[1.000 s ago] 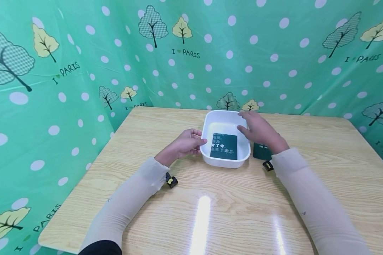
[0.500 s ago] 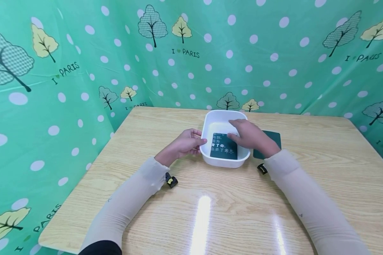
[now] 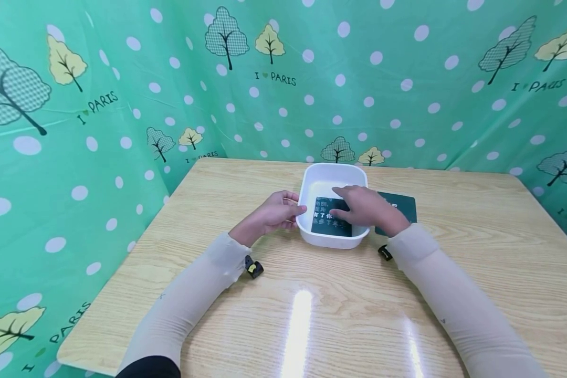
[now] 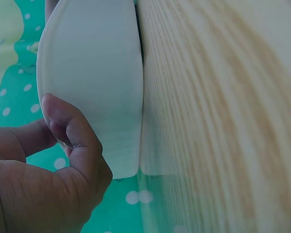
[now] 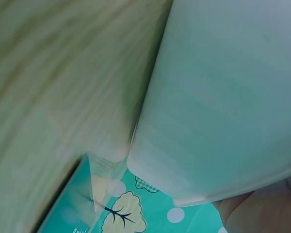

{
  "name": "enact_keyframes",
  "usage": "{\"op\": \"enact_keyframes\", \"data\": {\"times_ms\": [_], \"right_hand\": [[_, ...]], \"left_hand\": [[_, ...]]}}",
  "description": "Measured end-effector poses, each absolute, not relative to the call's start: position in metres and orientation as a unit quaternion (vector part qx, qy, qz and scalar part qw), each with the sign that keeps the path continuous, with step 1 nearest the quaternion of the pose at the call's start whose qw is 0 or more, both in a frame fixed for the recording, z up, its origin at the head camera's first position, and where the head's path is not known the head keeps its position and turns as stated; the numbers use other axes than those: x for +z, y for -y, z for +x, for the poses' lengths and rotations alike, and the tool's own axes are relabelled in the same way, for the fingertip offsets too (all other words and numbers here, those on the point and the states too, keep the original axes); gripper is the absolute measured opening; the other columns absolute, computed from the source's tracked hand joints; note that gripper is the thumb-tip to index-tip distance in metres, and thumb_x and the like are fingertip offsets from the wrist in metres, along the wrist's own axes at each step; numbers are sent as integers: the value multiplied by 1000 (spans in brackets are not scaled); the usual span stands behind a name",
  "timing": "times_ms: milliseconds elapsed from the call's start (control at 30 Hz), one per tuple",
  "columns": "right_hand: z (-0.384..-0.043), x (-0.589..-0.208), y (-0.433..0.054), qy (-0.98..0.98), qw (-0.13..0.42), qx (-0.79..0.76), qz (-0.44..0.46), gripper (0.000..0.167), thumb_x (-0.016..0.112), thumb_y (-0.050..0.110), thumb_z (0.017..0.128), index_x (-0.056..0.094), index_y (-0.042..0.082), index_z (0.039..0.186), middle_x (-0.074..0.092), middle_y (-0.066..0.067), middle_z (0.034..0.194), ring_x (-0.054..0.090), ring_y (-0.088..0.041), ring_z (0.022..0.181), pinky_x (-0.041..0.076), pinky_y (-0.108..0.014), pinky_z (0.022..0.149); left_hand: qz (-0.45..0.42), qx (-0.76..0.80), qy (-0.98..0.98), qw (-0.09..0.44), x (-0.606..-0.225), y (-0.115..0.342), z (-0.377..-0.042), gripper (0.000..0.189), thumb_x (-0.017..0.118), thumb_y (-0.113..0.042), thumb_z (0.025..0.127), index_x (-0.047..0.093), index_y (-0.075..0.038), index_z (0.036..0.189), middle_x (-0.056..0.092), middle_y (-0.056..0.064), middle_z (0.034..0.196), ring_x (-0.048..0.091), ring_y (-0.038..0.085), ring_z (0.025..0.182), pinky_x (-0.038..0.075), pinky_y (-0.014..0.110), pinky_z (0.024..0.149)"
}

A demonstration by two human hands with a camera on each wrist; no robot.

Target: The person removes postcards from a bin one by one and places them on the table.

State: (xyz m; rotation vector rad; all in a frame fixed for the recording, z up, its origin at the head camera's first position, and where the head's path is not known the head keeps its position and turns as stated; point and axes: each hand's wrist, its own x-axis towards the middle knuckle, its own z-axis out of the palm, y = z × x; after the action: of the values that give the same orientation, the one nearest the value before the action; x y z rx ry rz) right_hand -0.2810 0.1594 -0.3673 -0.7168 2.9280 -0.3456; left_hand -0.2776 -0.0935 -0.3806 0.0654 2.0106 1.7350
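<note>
A white plastic tub (image 3: 333,241) stands on the table, and a dark green square card (image 3: 322,224) with white lettering lies inside it. My left hand (image 3: 276,212) pinches the tub's left rim; the left wrist view shows thumb and fingers on either side of the tub wall (image 4: 94,73). Over the tub's right side reaches my right hand (image 3: 361,206), fingers extended above the card and overlapping its upper right part. In the right wrist view the tub (image 5: 223,97) hides most of this hand. A second dark green card (image 3: 403,202) lies right of the tub, partly behind my right wrist.
The wooden table (image 3: 331,325) ends against a green dotted curtain (image 3: 283,105) at the back and left. Black wrist-strap pieces (image 3: 254,268) show beside both forearms.
My right hand has moved from the tub's far right rim down and left, into the space over the card. The left hand and the tub have stayed in place.
</note>
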Motion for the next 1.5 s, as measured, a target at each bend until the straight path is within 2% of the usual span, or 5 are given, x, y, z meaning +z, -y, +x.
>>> {"op": "enact_keyframes", "data": {"times_ms": [300,733,933,1300,1500], "right_hand": [[-283,-373,-158,-964,67,-51,-252,84,67,61,93,43,9,155,63,-20,136,62,-37,120,46,-57,106],[-284,-374,-157,-965,83,-45,-246,98,68,73,83,44,11,155,64,-16,138,59,-35,124,40,-61,109],[-284,-374,-156,-965,86,-47,-245,99,74,71,80,45,12,154,62,-15,141,56,-33,128,33,-63,113],[-283,-374,-155,-968,72,-50,-235,102,77,70,78,43,12,155,53,-20,148,50,-43,131,38,-65,109],[-284,-374,-155,-968,63,-67,-234,103,79,67,78,43,10,155,51,-22,147,50,-42,130,40,-63,109]], "left_hand": [[24,634,-734,242,-380,93,-277,41,66,-9,101,44,-3,135,64,18,112,59,19,72,52,33,69],[21,634,-733,244,-377,93,-276,43,66,-9,101,43,-2,136,63,19,112,59,18,71,53,33,70],[22,636,-731,244,-379,93,-276,44,66,-8,100,43,-1,137,62,19,110,59,18,68,53,33,68],[21,640,-728,244,-380,93,-277,43,66,-8,100,43,-2,136,62,17,107,59,19,69,53,32,67],[23,645,-724,243,-381,93,-278,41,65,-6,100,43,-1,135,63,17,106,58,18,69,53,31,65]]}}
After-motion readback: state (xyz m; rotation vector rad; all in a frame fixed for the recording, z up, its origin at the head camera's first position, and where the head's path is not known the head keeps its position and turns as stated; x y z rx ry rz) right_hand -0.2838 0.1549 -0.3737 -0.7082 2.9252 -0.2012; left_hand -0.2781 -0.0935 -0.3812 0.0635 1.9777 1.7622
